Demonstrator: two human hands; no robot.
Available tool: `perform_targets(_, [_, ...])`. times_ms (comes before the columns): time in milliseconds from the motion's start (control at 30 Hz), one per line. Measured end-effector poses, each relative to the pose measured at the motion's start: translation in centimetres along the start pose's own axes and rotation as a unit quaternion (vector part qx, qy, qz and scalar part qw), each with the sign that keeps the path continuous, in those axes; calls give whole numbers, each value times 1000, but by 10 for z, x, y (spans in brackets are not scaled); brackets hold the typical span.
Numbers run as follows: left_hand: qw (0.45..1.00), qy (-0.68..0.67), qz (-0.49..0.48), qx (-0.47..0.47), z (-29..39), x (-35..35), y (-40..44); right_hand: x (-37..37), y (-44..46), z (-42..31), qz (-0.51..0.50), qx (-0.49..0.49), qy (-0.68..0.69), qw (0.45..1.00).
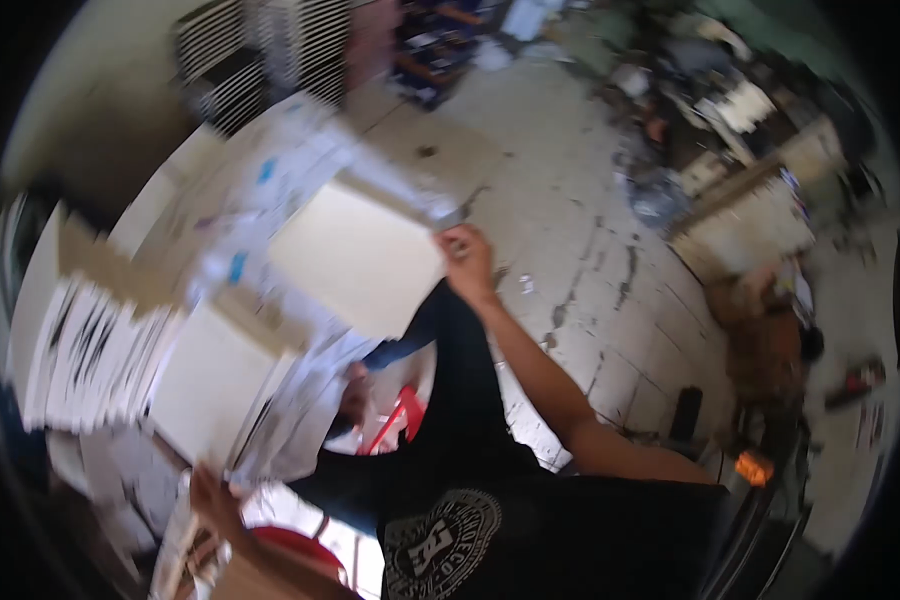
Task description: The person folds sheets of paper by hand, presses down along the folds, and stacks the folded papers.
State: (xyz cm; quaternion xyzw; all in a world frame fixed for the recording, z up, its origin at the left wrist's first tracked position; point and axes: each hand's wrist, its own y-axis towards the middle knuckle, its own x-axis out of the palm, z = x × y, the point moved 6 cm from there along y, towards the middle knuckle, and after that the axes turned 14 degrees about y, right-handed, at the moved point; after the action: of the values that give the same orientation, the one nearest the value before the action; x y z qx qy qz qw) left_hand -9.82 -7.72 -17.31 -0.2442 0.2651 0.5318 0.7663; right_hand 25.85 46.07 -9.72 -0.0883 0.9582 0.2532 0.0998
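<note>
My right hand (pixel 467 258) is closed at the right corner of a flat cream paper block (pixel 355 255), its fingers curled at the edge. The block lies tilted on the paper-covered table (pixel 315 130). My left hand (pixel 215 500) is at the near corner of another cream stack (pixel 215 385), lower left. Blur smears its fingers, so I cannot tell whether it grips the stack. Beside that stack stands a tall pile of book-like blocks (pixel 95 350) with their pale edges facing me.
Red plastic, perhaps a stool (pixel 400 420), shows beside my legs. Striped stacks (pixel 305 50) stand behind the table. At right, a cluttered bench (pixel 740 110) and a cardboard box (pixel 765 330) border the cracked tile floor (pixel 570 190).
</note>
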Motion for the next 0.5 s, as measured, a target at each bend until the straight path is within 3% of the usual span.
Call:
perform_targets(67, [984,-15,175,11,66,-19,-28,-10,11,-15,32,-30,9,999])
perform_targets(133, [968,6,235,91,153,-39,-47,-21,22,-58,12,-26,48,998])
perform_targets(200, [938,43,310,148,232,-65,-86,-27,20,-117,-60,-32,179,982])
perform_targets(233, [925,-4,307,223,268,-63,-99,-31,14,-152,-105,-68,187,974])
perform_targets(300, [919,-58,213,328,347,-40,-138,-31,-1,-209,-189,-138,224,946])
perform_targets(333, [878,28,197,435,389,-28,-161,-31,-11,-231,-227,-171,258,924])
perform_targets(367, [823,-23,155,546,397,-11,-172,-31,-19,-248,-241,-178,293,908])
perform_targets(400, [798,4,92,596,416,8,-181,-31,-28,-259,-255,-184,327,891])
perform_targets(433, [769,65,94,629,438,23,-193,-30,-39,-258,-250,-135,360,888])
perform_targets(467, [787,41,-5,615,430,40,-188,-29,-48,-255,-245,-87,392,882])
perform_targets(500, [809,38,-27,586,422,51,-183,-31,-55,-251,-260,-54,387,883])
